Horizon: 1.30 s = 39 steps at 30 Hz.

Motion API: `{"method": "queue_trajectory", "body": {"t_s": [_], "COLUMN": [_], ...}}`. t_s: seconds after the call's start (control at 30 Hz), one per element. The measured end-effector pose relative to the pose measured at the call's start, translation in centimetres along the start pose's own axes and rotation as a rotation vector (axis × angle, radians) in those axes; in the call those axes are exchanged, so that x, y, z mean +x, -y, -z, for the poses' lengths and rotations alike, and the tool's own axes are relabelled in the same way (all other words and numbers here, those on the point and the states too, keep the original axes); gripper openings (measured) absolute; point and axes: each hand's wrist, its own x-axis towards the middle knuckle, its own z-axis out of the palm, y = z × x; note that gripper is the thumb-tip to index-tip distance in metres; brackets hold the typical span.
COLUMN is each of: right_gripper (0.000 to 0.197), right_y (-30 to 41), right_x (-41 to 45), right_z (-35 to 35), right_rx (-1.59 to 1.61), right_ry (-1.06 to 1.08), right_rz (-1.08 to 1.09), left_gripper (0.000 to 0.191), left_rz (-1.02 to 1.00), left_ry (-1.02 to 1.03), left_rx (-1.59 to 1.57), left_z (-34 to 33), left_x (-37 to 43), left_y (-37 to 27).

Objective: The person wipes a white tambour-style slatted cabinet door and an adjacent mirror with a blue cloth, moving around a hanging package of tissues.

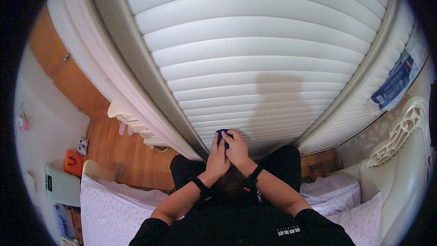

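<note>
My left hand (218, 160) and my right hand (238, 147) are close together in front of me, overlapping, both on a small dark blue item (223, 136), maybe a cloth. The fingers cover much of it, so its shape is not plain. Both hands are near the lower part of a white louvered door panel (239, 85); whether the blue item touches the slats cannot be told. Each wrist wears a black band. My black-clad knees are on both sides of the hands, close to the panel.
Behind me lies a bed with a pale patterned sheet (112, 212). A cream carved headboard (392, 143) stands at right, a blue package (392, 85) above it. At left are a white ornate rack (136, 124), an orange bag (73, 163) and a pale green box (63, 184).
</note>
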Motion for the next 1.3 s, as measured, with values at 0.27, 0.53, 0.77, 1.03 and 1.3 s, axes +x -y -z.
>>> {"method": "queue_trajectory", "body": {"t_s": [0.27, 0.53, 0.77, 1.03, 1.3], "right_gripper": [0.042, 0.048, 0.050, 0.038, 0.037], "right_y": [3.9, 4.0, -0.7, -7.1, -13.0], "right_x": [1.6, 1.5, -0.1, -2.3, -4.1], "right_z": [-5.3, -3.8, -0.2, 6.3, 11.9], "right_rx": [-0.067, -0.041, -0.014, -0.022, -0.043], "right_ry": [0.138, 0.241, 0.154, -0.041, -0.268], "right_rz": [0.108, 0.150, 0.065, -0.069, -0.203], "left_gripper": [0.069, 0.075, 0.076, 0.073, 0.072], "left_rz": [0.214, 0.151, 0.123, 0.057, -0.137], "left_ry": [-0.104, -0.063, 0.019, 0.121, 0.201], "left_rx": [-0.123, -0.082, -0.128, -0.164, -0.131], "left_z": [1.7, 0.5, -3.1, -10.0, -15.8], "left_x": [-2.5, -2.3, -0.4, 2.2, 5.8], "left_y": [4.1, 4.8, 1.0, -4.3, -9.5]}}
